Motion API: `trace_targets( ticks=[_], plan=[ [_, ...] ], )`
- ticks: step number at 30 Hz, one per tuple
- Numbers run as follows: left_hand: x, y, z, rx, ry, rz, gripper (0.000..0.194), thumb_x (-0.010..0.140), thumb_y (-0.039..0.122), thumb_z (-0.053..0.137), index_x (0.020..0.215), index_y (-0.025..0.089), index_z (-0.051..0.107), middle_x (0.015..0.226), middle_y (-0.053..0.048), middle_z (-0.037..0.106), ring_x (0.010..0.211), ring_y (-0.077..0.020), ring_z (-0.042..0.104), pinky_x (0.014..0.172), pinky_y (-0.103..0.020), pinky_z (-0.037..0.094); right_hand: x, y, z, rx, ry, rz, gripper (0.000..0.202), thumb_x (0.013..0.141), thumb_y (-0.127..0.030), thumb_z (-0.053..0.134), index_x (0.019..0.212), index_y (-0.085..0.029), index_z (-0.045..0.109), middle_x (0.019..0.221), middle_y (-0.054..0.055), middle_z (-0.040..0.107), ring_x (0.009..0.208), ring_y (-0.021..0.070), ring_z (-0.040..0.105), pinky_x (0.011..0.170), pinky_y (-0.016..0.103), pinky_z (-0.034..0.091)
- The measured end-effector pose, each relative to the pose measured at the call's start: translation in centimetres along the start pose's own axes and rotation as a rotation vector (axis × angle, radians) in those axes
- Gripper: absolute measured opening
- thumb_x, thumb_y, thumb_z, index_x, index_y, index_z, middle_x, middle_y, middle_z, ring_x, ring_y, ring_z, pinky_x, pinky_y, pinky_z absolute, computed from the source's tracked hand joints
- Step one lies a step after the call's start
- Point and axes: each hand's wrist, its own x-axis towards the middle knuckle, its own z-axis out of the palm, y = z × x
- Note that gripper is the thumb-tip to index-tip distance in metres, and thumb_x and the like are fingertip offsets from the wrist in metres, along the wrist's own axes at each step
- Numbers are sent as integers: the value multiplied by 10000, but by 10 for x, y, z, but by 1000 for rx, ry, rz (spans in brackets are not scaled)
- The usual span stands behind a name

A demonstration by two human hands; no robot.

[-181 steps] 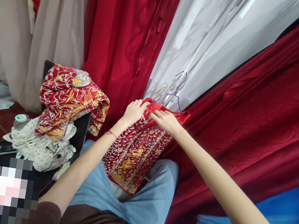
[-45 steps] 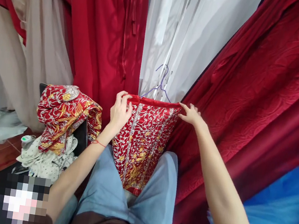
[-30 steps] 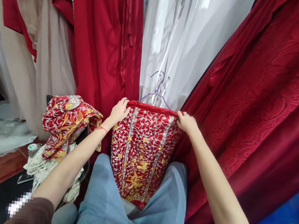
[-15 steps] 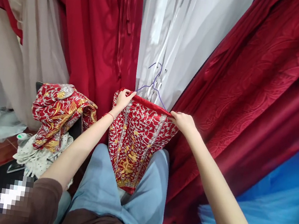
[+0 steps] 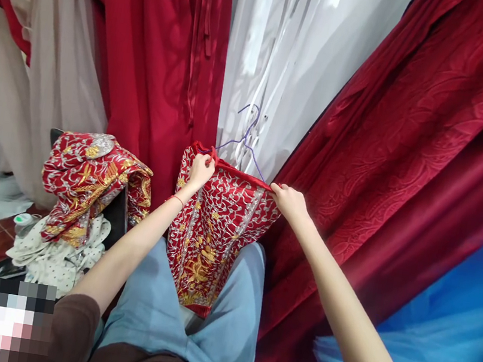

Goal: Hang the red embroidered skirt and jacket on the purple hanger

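A red skirt-like garment (image 5: 216, 231) with silver and gold embroidery hangs between my two hands, its lower part between my knees. My left hand (image 5: 202, 170) is closed on the waistband near its left end, with a bit of red cord or fabric at the fingers. At the right end of the waistband, my right hand (image 5: 286, 198) pinches the edge. A purple wire hanger (image 5: 244, 140) rises from behind the waistband, its hook upward; its lower part is hidden by the cloth.
A matching embroidered red garment (image 5: 91, 183) lies at the left above a white dotted cloth (image 5: 62, 257) and a green-capped bottle (image 5: 24, 222). Red drapes (image 5: 166, 43), white fabric (image 5: 313, 65) and blue tulle (image 5: 424, 353) surround me.
My left hand has turned and closed more around the waistband, and red cord now shows at its fingers. The garment, hanger and right hand have shifted slightly left in view.
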Motion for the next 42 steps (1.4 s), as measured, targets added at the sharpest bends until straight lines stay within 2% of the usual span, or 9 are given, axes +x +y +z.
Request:
trace_targets(
  ticks=[6,11,17,20,24,30,33,35,42],
  plan=[
    [-13,2,-3,80,-35,117,115,745,144,655,770,197,557,1079,-103,482,1104,-277,512,1038,-419,422,0,2,4,11,4,23,335,1028,-300,335,1241,-199,572,1108,142,659,934,224,660,632,260,391],
    [-69,-17,-11,-83,-88,94,146,796,249,672,781,199,535,1120,-90,505,1130,-238,521,1047,-381,425,-2,0,14,44,30,38,365,1018,-262,298,1270,-187,552,1114,146,626,939,241,635,661,278,433],
    [-182,-66,-5,-416,92,-301,331,934,451,464,711,232,573,880,-70,634,930,-235,605,979,-401,454,-13,-23,30,249,197,164,539,925,-265,421,1442,-122,376,1389,261,436,1221,376,476,826,432,515],
    [-211,-77,9,-756,115,-503,347,869,520,570,665,240,573,833,-48,657,894,-219,629,907,-352,474,-28,-53,33,480,392,246,634,912,-318,446,1474,-69,291,1503,294,300,1408,394,300,1051,539,407],
    [-216,-66,22,-1087,31,-714,369,730,556,709,701,213,576,799,-28,648,767,-166,632,756,-301,495,-54,-128,47,1025,547,419,582,942,-419,386,1441,-128,311,1458,246,414,1370,289,418,1105,481,392],
    [-213,-46,0,-1112,-218,-769,290,643,445,777,709,194,645,806,-92,708,905,-253,683,819,-385,550,-74,-234,57,1897,94,383,382,849,-518,537,1071,-208,562,1000,103,683,882,225,655,805,377,542],
    [-210,-44,-19,-1153,-321,-731,256,644,388,795,799,200,717,892,-92,736,992,-266,683,839,-380,561,-77,-244,46,2083,-46,300,382,856,-558,530,969,-200,602,794,43,673,639,171,588,604,294,491],
    [-208,-45,-28,-1195,-357,-720,274,640,376,805,824,187,735,895,-90,739,978,-263,690,833,-378,564,-82,-242,38,2058,20,315,389,872,-575,513,932,-203,610,772,33,664,639,166,574,581,274,465],
    [-210,-64,-30,-1101,-151,-783,186,693,349,779,736,176,729,780,-49,709,760,-152,666,771,-290,530,-99,-230,29,1705,287,401,320,953,-506,418,876,-235,569,903,35,649,851,194,592,844,320,474]
  ],
)
